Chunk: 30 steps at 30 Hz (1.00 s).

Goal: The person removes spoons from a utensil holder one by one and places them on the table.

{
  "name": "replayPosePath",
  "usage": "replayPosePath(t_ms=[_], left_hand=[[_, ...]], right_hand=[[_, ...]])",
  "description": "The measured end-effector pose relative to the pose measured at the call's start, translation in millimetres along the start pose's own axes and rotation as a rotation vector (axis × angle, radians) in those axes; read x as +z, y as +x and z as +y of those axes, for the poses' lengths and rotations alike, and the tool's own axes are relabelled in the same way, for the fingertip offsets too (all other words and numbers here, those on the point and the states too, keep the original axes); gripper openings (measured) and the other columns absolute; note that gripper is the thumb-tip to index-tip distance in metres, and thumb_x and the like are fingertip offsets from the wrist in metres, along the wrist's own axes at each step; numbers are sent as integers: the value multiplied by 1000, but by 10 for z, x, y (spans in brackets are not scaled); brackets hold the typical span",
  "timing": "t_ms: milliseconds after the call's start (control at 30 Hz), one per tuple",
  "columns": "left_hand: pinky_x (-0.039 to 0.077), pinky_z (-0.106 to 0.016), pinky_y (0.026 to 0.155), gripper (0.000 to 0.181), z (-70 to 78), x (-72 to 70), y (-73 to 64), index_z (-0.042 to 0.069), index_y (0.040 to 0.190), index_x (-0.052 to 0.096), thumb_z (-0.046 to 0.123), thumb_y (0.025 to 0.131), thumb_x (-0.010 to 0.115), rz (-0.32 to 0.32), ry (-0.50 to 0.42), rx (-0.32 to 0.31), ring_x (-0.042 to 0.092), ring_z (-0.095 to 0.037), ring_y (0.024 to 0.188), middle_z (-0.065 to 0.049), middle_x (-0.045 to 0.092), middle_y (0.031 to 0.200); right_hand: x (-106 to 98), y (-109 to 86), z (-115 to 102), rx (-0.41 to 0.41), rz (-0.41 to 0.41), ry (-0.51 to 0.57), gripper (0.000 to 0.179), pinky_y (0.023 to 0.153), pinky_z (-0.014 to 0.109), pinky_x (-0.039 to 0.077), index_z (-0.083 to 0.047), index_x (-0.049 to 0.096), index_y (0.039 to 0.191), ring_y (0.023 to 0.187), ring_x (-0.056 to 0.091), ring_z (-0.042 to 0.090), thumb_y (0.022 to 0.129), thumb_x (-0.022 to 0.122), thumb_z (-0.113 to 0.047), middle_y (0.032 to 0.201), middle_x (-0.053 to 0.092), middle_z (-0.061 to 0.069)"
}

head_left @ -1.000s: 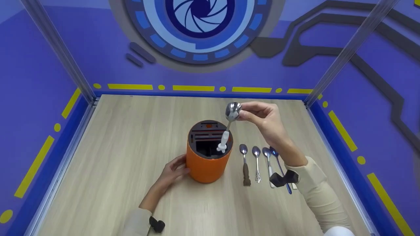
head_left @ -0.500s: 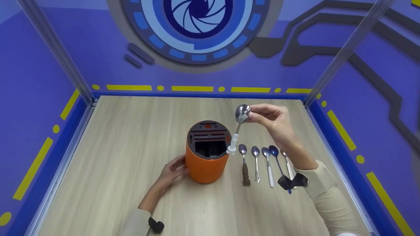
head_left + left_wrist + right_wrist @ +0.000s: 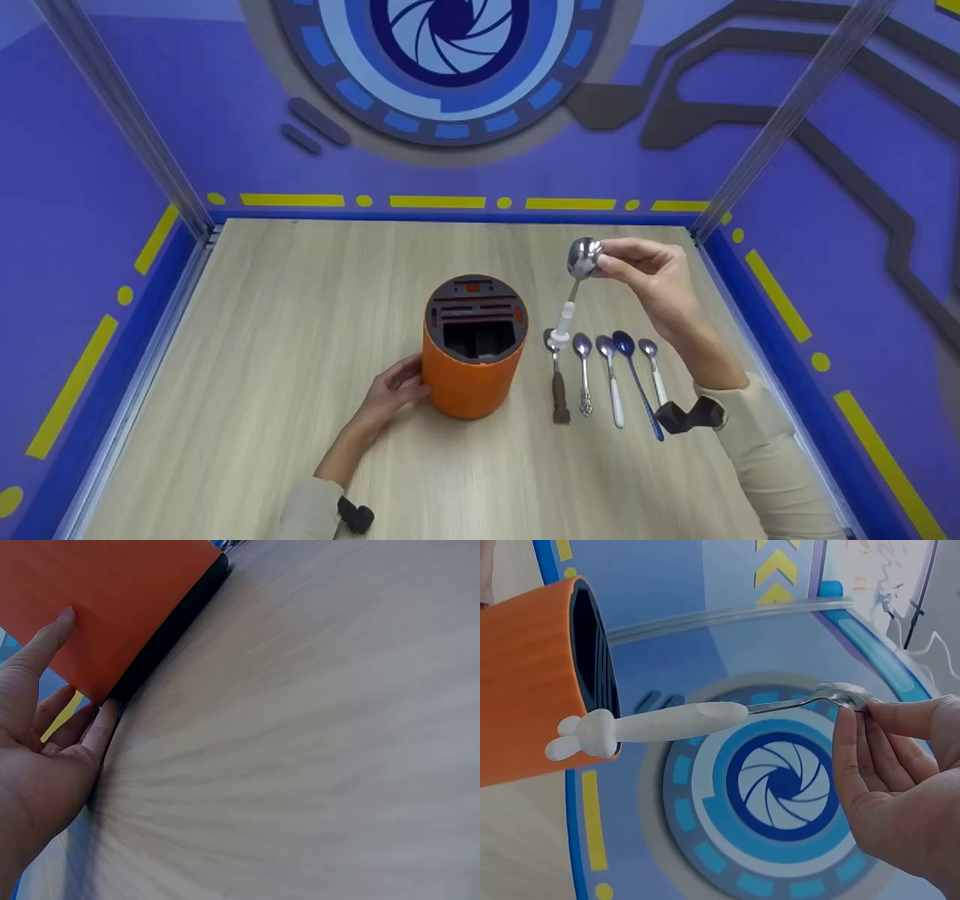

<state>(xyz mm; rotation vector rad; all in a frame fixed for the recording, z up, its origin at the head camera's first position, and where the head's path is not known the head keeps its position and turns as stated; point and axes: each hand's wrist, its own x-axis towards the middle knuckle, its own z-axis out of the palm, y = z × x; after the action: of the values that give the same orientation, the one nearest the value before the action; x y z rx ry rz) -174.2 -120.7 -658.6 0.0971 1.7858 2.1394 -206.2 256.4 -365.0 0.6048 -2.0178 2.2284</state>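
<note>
My right hand (image 3: pixel 656 289) pinches a spoon (image 3: pixel 682 722) by its shiny bowl between thumb and fingers. The spoon's white handle, with a bunny-shaped end, points downward and overlaps a brown-handled spoon (image 3: pixel 560 397) in the head view. To its left stands an upright orange utensil holder (image 3: pixel 472 386), its dark top cut with slots and one large compartment. My left hand (image 3: pixel 390 394) rests against the holder's lower left side. In the left wrist view, its thumb lies straight on the orange wall and its fingertips are at the dark base.
Several more spoons lie in a row right of the holder: one with an ornate silver handle (image 3: pixel 585 386), one white-handled (image 3: pixel 616 397), one blue (image 3: pixel 641 386), and another white-handled spoon (image 3: pixel 655 367) by the right wrist. Blue printed panels (image 3: pixel 375 176) enclose the wooden table (image 3: pixel 300 300).
My right hand has moved right with the bunny-handled spoon, from over the holder's compartment to above the row of spoons. The left hand and the holder stay put.
</note>
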Motion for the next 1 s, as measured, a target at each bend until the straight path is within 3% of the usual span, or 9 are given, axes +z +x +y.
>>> replayPosePath(t_ms=[400, 700, 1000], left_hand=[[41, -37, 122, 65, -3, 12, -1, 13, 152, 48, 17, 93, 76, 32, 109, 24, 41, -28, 149, -10, 48, 158], [38, -40, 124, 65, -5, 8, -8, 15, 151, 49, 13, 92, 76, 31, 82, 23, 42, -26, 149, -7, 48, 157], [44, -32, 118, 71, 15, 24, 4, 11, 154, 44, 14, 92, 77, 42, 38, -13, 41, -30, 150, -12, 44, 160]], right_hand=[[-434, -27, 251, 39, 27, -13, 18, 86, 31, 64, 14, 70, 110, 87, 78, 17, 94, 61, 13, 100, 80, 7], [-691, -51, 364, 149, 130, -26, 18, 85, 31, 64, 14, 71, 110, 83, 77, 17, 94, 63, 12, 95, 80, 5], [-981, -80, 441, 193, 63, 4, 19, 87, 30, 64, 10, 72, 112, 87, 77, 17, 96, 62, 8, 100, 80, 5]])
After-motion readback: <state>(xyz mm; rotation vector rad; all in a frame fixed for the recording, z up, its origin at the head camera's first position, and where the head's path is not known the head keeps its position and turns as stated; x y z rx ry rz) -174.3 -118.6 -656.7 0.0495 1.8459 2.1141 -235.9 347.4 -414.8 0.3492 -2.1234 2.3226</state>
